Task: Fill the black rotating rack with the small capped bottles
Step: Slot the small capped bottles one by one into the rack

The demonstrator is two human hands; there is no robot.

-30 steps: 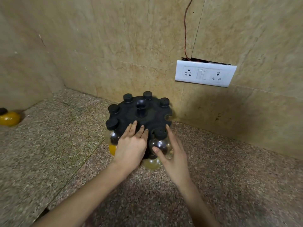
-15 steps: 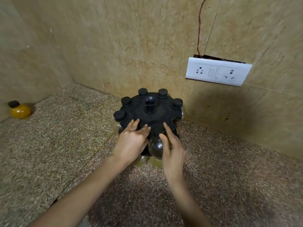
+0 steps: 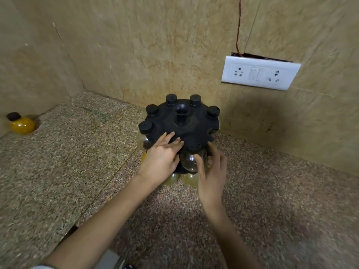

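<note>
Partly hidden rack [image 3: 194, 131], blurred right hand [image 3: 212, 175], bottle [image 3: 189, 162] behind fingers [image 3: 200, 164]

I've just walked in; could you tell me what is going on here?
A person is loading a black rack. The left hand rests flat on its top; the right hand, blurred, touches a clear bottle at its near edge. One slot on the right looks empty. A yellow bottle sits on the counter, far left.

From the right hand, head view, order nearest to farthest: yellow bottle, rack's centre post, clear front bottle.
1. Clear bottle: front of the rack, against the right hand.
2. Centre post: middle of the rack.
3. Yellow bottle: far left.
</note>
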